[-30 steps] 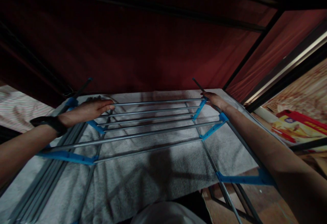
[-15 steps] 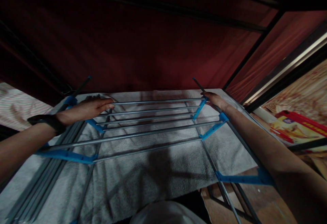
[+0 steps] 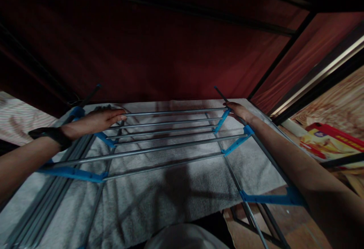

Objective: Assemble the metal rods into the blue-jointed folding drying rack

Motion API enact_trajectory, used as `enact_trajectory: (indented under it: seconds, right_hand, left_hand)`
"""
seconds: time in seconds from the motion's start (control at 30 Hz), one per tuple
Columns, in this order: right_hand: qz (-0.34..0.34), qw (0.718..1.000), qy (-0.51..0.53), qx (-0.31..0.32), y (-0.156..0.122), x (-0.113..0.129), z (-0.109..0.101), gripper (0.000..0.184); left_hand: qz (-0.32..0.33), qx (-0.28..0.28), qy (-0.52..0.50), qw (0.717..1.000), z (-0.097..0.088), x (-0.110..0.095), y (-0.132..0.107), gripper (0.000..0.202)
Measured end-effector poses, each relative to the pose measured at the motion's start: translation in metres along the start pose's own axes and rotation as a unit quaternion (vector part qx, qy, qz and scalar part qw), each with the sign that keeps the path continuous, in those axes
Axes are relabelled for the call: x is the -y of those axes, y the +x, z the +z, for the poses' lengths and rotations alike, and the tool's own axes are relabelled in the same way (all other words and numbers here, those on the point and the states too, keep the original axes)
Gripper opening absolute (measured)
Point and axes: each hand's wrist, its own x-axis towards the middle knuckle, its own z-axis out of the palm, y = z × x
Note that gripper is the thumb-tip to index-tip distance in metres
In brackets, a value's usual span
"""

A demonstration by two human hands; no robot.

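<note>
A folding drying rack (image 3: 170, 146) of grey metal rods and blue plastic joints stands before me. A grey towel (image 3: 159, 192) lies spread on its lower level. My left hand (image 3: 95, 122), with a dark band on the wrist, rests flat on the far left end of the upper rods, fingers stretched out. My right hand (image 3: 239, 111) grips the dark side bar at the rack's far right corner, beside a blue joint (image 3: 248, 130).
A dark red curtain (image 3: 159, 52) hangs close behind the rack. A striped cloth (image 3: 17, 118) lies at the left. A red and yellow package (image 3: 330, 141) sits on the right by a patterned surface. Brown floor shows under the rack at the lower right.
Almost nothing moved. My left arm and the rack's left side have shifted slightly left and up in the picture; both hands keep their places on the rack.
</note>
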Motion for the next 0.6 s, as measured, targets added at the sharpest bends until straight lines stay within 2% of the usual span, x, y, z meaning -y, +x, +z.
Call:
enact_trajectory:
  seconds: [0.27, 0.5, 0.6]
  right_hand:
    - [0.006, 1.000, 0.018, 0.006, -0.0008, 0.0009, 0.0008, 0.028]
    - [0.007, 1.000, 0.020, 0.004, 0.0021, -0.0016, 0.0004, 0.029]
    - [0.007, 1.000, 0.023, 0.003, 0.0029, -0.0031, 0.0001, 0.030]
  left_hand:
    - [0.006, -0.012, -0.007, 1.000, -0.0017, -0.0038, -0.0019, 0.060]
    - [-0.006, 0.000, -0.020, 1.000, -0.0032, -0.0052, -0.0034, 0.069]
    - [-0.011, -0.014, -0.018, 1.000, -0.0022, -0.0063, -0.0026, 0.070]
